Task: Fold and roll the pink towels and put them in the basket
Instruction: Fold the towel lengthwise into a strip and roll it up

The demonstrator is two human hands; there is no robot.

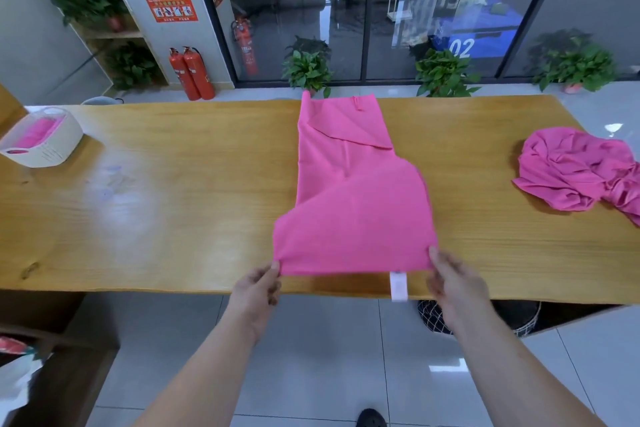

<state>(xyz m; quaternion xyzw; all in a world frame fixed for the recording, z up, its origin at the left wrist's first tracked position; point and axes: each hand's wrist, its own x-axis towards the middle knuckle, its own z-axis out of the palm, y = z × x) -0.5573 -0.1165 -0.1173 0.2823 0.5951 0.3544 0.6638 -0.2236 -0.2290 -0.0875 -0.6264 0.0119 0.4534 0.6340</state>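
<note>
You are holding the pink towel [349,204] by its two near corners. It is lying lengthwise across the middle of the table [166,204], with its far end reaching the table's far edge. The far part is lying flat with a slanted flap on top. The near part is rising off the wood in your hands.

The step in hand appears to be the lengthwise fold. To do it well:
- Keep the near edge taut between both corners so that no slack is sagging in the middle.
- Level the two corners before you lay them down, since the left side is sitting wider than the right.
- Smooth out the slanted flap, or the roll is likely to come out uneven.
- Tuck the white label [398,286] inside; it is hanging from the near edge just beside your right hand.

Grip: your left hand [258,288] is pinching the left corner between thumb and curled fingers. Your right hand [453,284] is pinching the right corner, thumb on top.

The basket [60,149] is standing at the left end of the table, well apart from the towel and holding pink cloth. A heap of towels [575,170] is waiting at the right end.
</note>
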